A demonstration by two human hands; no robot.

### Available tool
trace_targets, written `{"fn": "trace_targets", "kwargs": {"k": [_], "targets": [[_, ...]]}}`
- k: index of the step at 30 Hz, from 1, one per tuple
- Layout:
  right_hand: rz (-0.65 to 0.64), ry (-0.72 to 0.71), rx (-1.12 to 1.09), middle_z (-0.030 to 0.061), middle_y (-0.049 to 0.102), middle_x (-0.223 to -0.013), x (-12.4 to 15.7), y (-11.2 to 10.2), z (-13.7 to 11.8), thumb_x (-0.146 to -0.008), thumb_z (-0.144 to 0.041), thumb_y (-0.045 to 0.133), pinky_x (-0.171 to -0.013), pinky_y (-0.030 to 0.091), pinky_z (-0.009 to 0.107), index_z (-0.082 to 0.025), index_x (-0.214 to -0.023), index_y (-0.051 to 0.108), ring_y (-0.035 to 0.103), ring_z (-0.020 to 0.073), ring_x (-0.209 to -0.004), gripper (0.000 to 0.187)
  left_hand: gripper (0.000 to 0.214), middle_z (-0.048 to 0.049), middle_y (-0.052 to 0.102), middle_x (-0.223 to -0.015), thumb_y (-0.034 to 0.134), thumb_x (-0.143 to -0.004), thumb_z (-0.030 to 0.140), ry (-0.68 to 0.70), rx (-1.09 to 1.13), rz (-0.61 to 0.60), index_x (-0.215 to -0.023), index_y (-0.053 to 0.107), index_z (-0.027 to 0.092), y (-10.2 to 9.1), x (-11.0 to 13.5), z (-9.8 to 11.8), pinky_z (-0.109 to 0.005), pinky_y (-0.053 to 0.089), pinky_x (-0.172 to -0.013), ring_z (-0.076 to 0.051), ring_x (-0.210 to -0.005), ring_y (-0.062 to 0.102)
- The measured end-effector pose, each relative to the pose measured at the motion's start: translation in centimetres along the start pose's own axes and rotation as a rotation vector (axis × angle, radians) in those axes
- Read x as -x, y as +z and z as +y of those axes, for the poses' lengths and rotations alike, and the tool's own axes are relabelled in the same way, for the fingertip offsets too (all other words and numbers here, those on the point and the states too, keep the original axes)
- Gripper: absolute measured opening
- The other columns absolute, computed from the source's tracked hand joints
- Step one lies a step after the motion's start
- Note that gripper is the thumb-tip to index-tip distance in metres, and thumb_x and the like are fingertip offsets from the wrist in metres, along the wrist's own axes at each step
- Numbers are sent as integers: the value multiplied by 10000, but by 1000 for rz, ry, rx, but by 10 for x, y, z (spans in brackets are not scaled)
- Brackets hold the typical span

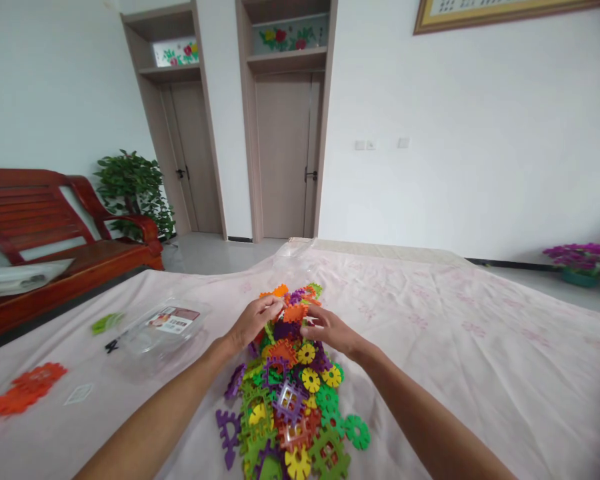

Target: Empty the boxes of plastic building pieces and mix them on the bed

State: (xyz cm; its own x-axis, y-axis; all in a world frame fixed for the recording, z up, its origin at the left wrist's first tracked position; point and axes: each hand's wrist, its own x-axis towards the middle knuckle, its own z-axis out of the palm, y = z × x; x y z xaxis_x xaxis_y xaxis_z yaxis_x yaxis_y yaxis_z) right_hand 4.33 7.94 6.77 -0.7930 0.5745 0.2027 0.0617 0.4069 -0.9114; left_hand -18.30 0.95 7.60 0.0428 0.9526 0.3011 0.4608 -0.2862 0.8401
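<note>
A long heap of plastic building pieces lies in front of me, with a purple square piece [289, 400], a yellow notched disc [298, 463] and a green notched disc [357, 432] among them. Over its far end, my left hand [259, 320] has thumb and fingers pinched together; what is between them is too small to make out. My right hand [330, 328] grips the edge of an orange toothed piece [295, 313] from the right, fingers curled. More orange and purple pieces lie just beyond both hands.
To the left, a clear plastic container [167, 327] with a label rests on the pink-white cloth [430, 360]. Near it are a green piece [107, 323] and joined orange pieces [27, 388]. A wooden bench [55, 220] stands beyond the left edge.
</note>
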Motion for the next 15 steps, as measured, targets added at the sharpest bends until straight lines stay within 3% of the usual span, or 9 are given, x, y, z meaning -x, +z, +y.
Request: {"fn": "trace_targets", "kwargs": {"k": [2,4,7,9,12,15], "targets": [[-77,18,200,109,423,-1495,27,-14,3,-659,-549,776,-1121,299,481,-252,-1447,436,388,320,-1359,908,541,-63,595,-1319,524,-856,567,-4,-77,-120,-1277,586,233,-13,31,1,-357,387,-1068,-258,-1243,523],[-141,-8,383,135,275,-1574,52,-22,10,-575,-554,827,-1161,207,515,-245,-1524,293,232,351,-1441,1131,845,-67,402,-1515,702,-695,605,-39,-247,-243,-1433,439,291,-19,64,-1,-430,274,-1152,-309,-1402,344],[-196,-28,485,155,185,-1600,79,-16,21,-536,-561,839,-1159,213,527,-247,-1559,154,160,368,-1463,1271,1217,-68,200,-1606,836,-445,638,-123,-466,-338,-1500,299,357,-14,108,-5,-558,145,-1169,-391,-1473,126],[-194,-13,502,162,118,-1611,88,-3,25,-515,-544,849,-1154,245,509,-247,-1565,86,140,370,-1467,1331,1285,-58,162,-1616,850,-377,650,-85,-541,-338,-1499,280,389,-4,126,-8,-588,125,-1164,-415,-1471,100],[-125,43,545,167,80,-1611,89,24,27,-502,-489,859,-1143,272,511,-254,-1565,78,164,384,-1459,1340,1212,-55,210,-1605,812,-449,682,12,-591,-281,-1498,275,400,14,131,-11,-588,165,-1161,-420,-1450,193],[64,52,589,157,212,-1576,82,45,30,-560,-414,826,-1130,288,527,-266,-1556,149,253,374,-1427,1214,979,-56,360,-1542,743,-628,633,62,-620,-144,-1481,338,376,31,118,-14,-552,234,-1151,-381,-1395,332]]}}
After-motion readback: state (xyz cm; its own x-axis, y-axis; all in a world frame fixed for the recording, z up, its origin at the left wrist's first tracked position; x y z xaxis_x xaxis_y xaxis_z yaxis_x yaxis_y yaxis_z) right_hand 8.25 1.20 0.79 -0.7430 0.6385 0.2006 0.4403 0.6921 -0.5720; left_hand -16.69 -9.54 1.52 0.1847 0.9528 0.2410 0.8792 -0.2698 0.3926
